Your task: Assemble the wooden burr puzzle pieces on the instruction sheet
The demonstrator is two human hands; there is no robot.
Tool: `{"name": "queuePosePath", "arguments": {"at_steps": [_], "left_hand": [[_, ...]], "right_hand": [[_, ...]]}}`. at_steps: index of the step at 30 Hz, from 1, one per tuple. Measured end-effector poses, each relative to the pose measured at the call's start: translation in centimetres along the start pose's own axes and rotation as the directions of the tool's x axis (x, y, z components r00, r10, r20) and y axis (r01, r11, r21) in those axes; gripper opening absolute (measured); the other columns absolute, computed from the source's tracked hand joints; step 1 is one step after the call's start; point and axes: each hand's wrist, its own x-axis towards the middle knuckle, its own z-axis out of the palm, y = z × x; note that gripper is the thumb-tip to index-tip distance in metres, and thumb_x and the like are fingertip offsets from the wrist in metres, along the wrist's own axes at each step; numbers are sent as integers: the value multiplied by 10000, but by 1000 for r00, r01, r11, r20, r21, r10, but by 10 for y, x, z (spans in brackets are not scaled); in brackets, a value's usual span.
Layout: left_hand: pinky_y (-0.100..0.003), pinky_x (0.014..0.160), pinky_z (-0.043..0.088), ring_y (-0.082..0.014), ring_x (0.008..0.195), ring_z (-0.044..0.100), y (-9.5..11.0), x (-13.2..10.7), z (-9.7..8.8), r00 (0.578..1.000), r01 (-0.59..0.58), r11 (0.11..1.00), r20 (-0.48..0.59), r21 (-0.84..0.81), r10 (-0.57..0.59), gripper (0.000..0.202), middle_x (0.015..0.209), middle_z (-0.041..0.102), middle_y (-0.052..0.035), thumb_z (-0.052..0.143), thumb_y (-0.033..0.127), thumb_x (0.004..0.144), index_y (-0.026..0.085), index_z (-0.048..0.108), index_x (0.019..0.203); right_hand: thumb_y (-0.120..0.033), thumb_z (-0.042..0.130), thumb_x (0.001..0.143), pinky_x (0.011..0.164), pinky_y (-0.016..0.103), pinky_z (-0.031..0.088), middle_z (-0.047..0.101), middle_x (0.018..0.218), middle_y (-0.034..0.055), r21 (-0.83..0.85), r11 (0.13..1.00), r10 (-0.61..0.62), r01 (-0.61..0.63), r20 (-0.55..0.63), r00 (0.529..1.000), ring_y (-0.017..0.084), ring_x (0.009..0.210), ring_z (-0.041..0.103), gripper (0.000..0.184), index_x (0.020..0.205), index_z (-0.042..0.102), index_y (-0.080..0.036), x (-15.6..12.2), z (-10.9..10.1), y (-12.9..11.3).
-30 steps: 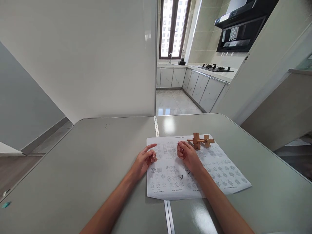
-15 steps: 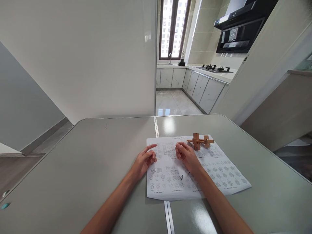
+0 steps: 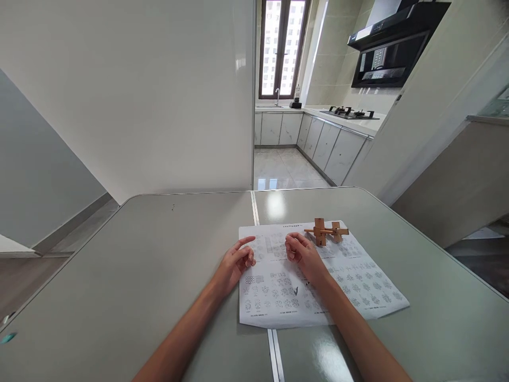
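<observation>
A white printed sheet (image 3: 350, 281) full of small diagrams lies on the grey table (image 3: 131, 265). At its far edge sits a wooden interlocking puzzle (image 3: 326, 232) made of crossed sticks. My left hand (image 3: 234, 262) rests at the sheet's left edge, index finger stretched out and the other fingers loosely curled, holding nothing. My right hand (image 3: 304, 254) lies on the sheet just left of the puzzle, fingers curled inward and empty, not touching the wood.
A seam (image 3: 274, 350) runs down the middle of the table. A small teal object (image 3: 8, 337) lies at the table's near left edge. Beyond the table a doorway opens onto a kitchen with cabinets (image 3: 330, 143), a hob (image 3: 350, 112) and a window (image 3: 282, 48).
My right hand has slid slightly left across the sheet, away from the puzzle. My left hand has barely moved.
</observation>
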Motion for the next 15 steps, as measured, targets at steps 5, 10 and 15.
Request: {"name": "queuePosePath", "arguments": {"at_steps": [5, 10, 15], "left_hand": [[-301, 749, 421, -105, 656, 487, 0, 0, -1, 1000, -7, 1000, 5, 2, 7, 492, 747, 585, 11, 777, 284, 859, 135, 649, 1310], [-302, 750, 424, -105, 654, 489, 0, 0, 0, 1000, 1, 1000, -1, -3, -1, 503, 745, 588, 12, 793, 285, 839, 139, 656, 1301], [-301, 743, 423, -108, 654, 492, 1, 0, 1, 1000, -1, 1000, -10, 4, 1, 502, 746, 589, 9, 799, 287, 830, 140, 659, 1289]], "right_hand": [[-480, 844, 806, 516, 255, 313, 533, 726, -37, 0, 1000, -2, 2, 4, 1000, 92, 567, 417, 339, 860, 646, -210, -1, 2, -1], [-491, 854, 786, 516, 262, 319, 535, 727, -34, -6, 1000, 2, -2, -6, 1000, 97, 567, 422, 355, 865, 651, -211, 0, 2, -1], [-503, 851, 781, 522, 269, 318, 527, 724, -38, -23, 1000, 5, -5, -7, 1000, 97, 564, 420, 356, 852, 652, -216, -2, 4, -2]]}}
